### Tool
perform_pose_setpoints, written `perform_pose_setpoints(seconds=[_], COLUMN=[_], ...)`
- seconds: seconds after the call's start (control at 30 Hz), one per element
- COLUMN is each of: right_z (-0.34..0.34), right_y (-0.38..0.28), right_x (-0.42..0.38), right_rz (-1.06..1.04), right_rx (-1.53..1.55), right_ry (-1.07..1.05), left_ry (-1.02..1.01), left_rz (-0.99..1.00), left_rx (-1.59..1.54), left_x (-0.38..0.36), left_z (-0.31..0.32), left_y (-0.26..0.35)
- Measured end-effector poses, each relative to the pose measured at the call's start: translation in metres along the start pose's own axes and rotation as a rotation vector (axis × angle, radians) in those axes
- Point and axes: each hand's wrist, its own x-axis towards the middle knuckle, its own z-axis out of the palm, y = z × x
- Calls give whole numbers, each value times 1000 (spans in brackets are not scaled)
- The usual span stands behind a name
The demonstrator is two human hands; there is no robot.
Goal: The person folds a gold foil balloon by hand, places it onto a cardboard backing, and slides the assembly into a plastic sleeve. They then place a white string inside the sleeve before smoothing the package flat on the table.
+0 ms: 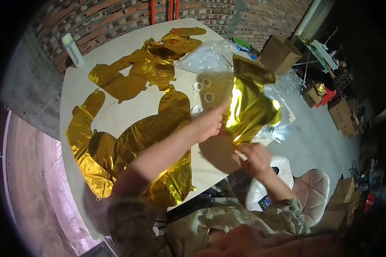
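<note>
A shiny gold foil balloon [251,96], flat and creased, is held up over the right side of the table. My left hand [210,125] is at its left edge, the index finger stretched along the foil and the other fingers curled. Below it, my right hand [256,159] pinches the balloon's lower end. Under my left forearm lies a large flat gold foil balloon [137,132] with curved limbs. Farther back, another gold foil balloon [156,64] is spread out. Several white rings that look like tape rolls [209,97] lie beside my left hand.
Clear plastic bags [208,55] lie behind the raised foil. A white-green bottle [72,50] stands at the table's [79,81] far left corner. Right of the table are a padded chair [311,192], with a phone [265,202] near it, and cardboard boxes [280,53]. A brick wall borders the back.
</note>
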Motion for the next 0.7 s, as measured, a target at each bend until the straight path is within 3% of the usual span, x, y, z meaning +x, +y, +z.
perform_pose_setpoints(seconds=[0.03,0.1,0.13,0.2,0.27,0.33,0.37,0.43,0.47,0.57,0.6,0.67,0.7], right_z=[-5,-21,-27,-37,-32,-21,-15,-2,3,17,17,12,6], right_y=[0,3,17,44,75,106,114,120,118,113,113,115,125], right_x=[-1,5,2,13,28,58,69,89,95,108,111,119,122], right_rz=[2,75,147,120,258,59,63,-203,-203,-405,-409,-351,-323], right_rx=[1,423,611,479,162,134,137,87,96,217,223,20,-17], right_ry=[0,-456,-515,-450,-537,-492,-493,-621,-618,-824,-823,-1021,-1008], left_ry=[81,237,226,172,174,300,264,257,248,228,224,251,284], left_rz=[59,206,200,276,343,368,398,359,321,433,486,448,416], left_rx=[150,267,272,435,590,1163,1179,1280,1380,1529,1572,1586,1416], left_x=[1,14,16,18,13,-4,-5,-11,-15,-28,-33,-44,-49], left_z=[2,4,5,6,10,23,23,36,42,52,57,66,68], left_y=[-7,-33,-38,-48,-50,-45,-49,-46,-45,-49,-49,-50,-53])
